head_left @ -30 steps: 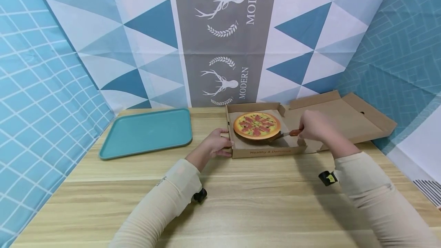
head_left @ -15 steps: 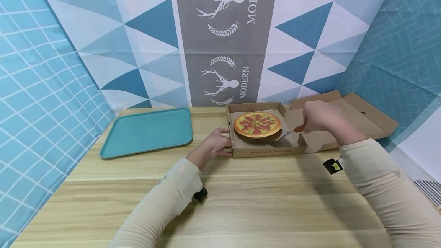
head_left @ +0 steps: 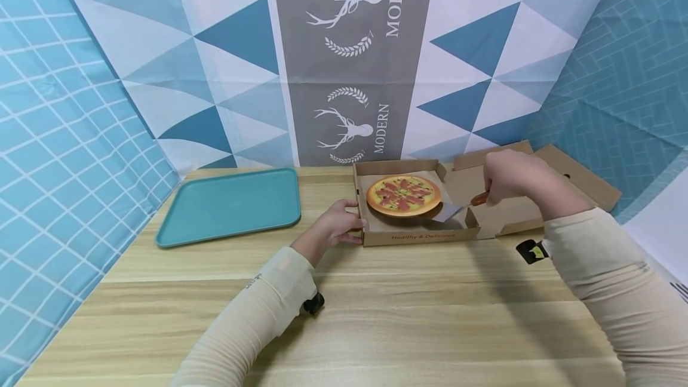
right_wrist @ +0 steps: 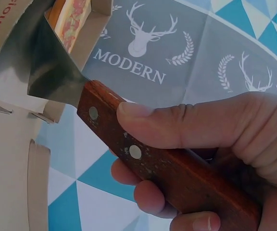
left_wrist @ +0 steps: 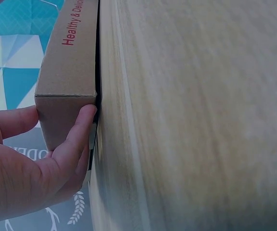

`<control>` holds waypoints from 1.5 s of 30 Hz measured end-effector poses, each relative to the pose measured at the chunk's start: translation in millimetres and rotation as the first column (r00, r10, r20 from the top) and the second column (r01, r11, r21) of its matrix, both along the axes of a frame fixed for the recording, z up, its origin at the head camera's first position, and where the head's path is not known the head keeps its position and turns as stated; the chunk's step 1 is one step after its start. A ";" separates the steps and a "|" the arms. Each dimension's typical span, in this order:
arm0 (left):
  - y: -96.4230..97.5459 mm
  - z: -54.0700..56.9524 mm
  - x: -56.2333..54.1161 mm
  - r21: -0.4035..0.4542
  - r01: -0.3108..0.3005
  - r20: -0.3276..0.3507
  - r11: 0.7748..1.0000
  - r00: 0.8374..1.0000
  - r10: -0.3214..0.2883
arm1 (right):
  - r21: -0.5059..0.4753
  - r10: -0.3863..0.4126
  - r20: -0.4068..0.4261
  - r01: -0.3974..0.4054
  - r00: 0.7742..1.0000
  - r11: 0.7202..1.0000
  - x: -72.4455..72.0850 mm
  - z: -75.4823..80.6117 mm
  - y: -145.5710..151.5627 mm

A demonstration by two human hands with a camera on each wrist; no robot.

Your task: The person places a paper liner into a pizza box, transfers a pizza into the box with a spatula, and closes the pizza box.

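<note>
A pizza [head_left: 404, 196] with red toppings is inside the open cardboard pizza box [head_left: 419, 236]. My right hand [head_left: 510, 178] grips the brown wooden handle of a spatula [head_left: 446, 212], thumb along its top and fingers wrapped round below, as the right wrist view shows. The metal blade [right_wrist: 56, 67] slants down into the box at the pizza's right edge; its front end is hidden there. At the box's left side my left hand [head_left: 340, 223] holds the wall [left_wrist: 61, 115], thumb at the upper edge and fingers along the side near the table.
A teal tray [head_left: 231, 205] lies on the wooden table [head_left: 376, 315], left of the box. The box's lid [head_left: 577, 193] is folded out flat to the right. Patterned cloth walls [head_left: 215, 64] close off the back and sides.
My right hand has moved right and slightly up, drawing the spatula back so more of its blade shows. The pizza has barely shifted. My left hand stays at the box.
</note>
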State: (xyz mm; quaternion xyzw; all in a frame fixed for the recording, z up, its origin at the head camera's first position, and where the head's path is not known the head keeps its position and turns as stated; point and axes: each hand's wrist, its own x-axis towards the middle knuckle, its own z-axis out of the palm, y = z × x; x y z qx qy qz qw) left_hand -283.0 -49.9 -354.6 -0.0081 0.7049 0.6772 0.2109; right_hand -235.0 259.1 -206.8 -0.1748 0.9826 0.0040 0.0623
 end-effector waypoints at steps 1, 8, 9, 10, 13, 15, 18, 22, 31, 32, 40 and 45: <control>0.3 -0.1 0.0 0.000 0.001 0.000 1.000 1.000 -0.001 | 0.001 0.003 -0.001 -0.003 1.000 1.000 0.5 0.8 0.4; 1.7 -0.2 -0.7 -0.008 -0.001 -0.007 1.000 1.000 0.001 | 0.005 -0.001 0.001 0.001 1.000 1.000 -0.4 2.6 1.7; 1.7 -0.1 -0.6 -0.008 -0.002 -0.007 1.000 1.000 0.002 | 0.006 -0.001 0.000 0.001 1.000 1.000 -0.9 2.4 1.5; 1.5 0.1 -0.4 -0.009 -0.003 -0.008 1.000 1.000 0.003 | 0.006 -0.002 -0.001 0.002 1.000 1.000 -1.3 2.1 1.1; 0.9 0.2 0.2 -0.010 -0.004 -0.005 1.000 1.000 0.004 | 0.007 -0.002 0.005 0.002 1.000 1.000 -2.3 1.2 -1.1; 0.8 0.1 0.6 -0.010 -0.006 -0.002 1.000 1.000 0.006 | 0.007 0.001 0.010 -0.001 1.000 1.000 -2.7 0.7 -2.2; -0.1 -0.1 0.7 -0.014 -0.006 -0.002 1.000 1.000 0.006 | 0.010 0.000 0.015 0.000 1.000 1.000 -3.1 0.1 -3.4; -1.1 -1.1 1.0 -0.011 -0.008 -0.001 1.000 1.000 0.008 | 0.011 0.009 0.007 -0.009 1.000 1.000 -3.1 0.3 -4.8; -0.1 -0.5 0.6 -0.009 -0.007 -0.005 1.000 1.000 0.007 | 0.023 0.003 0.004 -0.003 1.000 1.000 -1.4 7.3 -4.9; 0.1 -0.2 0.5 -0.008 -0.006 -0.004 1.000 1.000 0.006 | 0.027 0.006 0.002 -0.007 1.000 1.000 -1.2 8.1 -4.6; -0.2 -0.5 -1.2 -0.016 -0.004 -0.007 1.000 1.000 0.004 | 0.024 0.030 -0.001 -0.030 1.000 0.999 -4.4 8.4 -7.6; 0.0 -0.3 -0.5 -0.013 0.002 -0.002 1.000 1.000 -0.002 | 0.039 0.028 0.007 -0.028 1.000 0.999 -5.0 11.9 -12.7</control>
